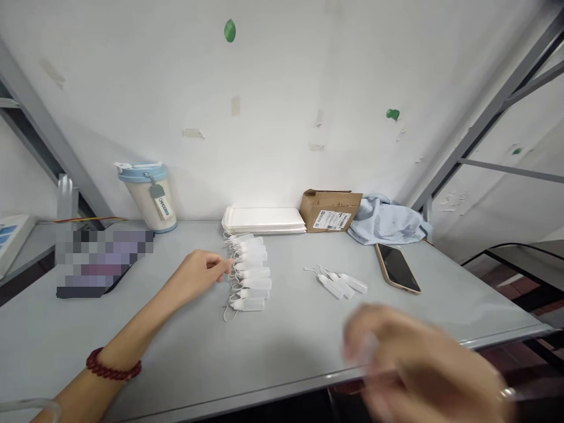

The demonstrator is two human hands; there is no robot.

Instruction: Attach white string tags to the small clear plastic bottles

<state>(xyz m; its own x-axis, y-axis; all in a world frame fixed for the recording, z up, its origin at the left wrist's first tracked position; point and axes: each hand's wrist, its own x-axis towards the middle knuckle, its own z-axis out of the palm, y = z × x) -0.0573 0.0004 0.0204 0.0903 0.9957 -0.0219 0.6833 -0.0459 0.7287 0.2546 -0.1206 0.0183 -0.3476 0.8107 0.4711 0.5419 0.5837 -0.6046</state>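
Small translucent squeeze bottles [255, 284] with white caps and thin looped cords lie in a column on the grey table, cap ends to the left. My left hand [202, 271] is at the left of this column, thumb and forefinger closed at the cap end of one bottle [250, 266]. Further right, a few more of these bottles [337, 285] lie in a loose fan. My right hand [418, 364] is in the air over the table's front edge, smeared by motion. A pale patch shows at its fingertips; whether it is a held thing or a nail is unclear.
Along the wall stand a tumbler [152, 200], a stack of white sheets or envelopes [264, 218], a cardboard box [330, 205] and a blue cloth [385, 222]. A phone [398, 268] lies at the right. A blurred-out item [103, 261] lies left. Grey metal posts [484, 111] flank the table [198, 352].
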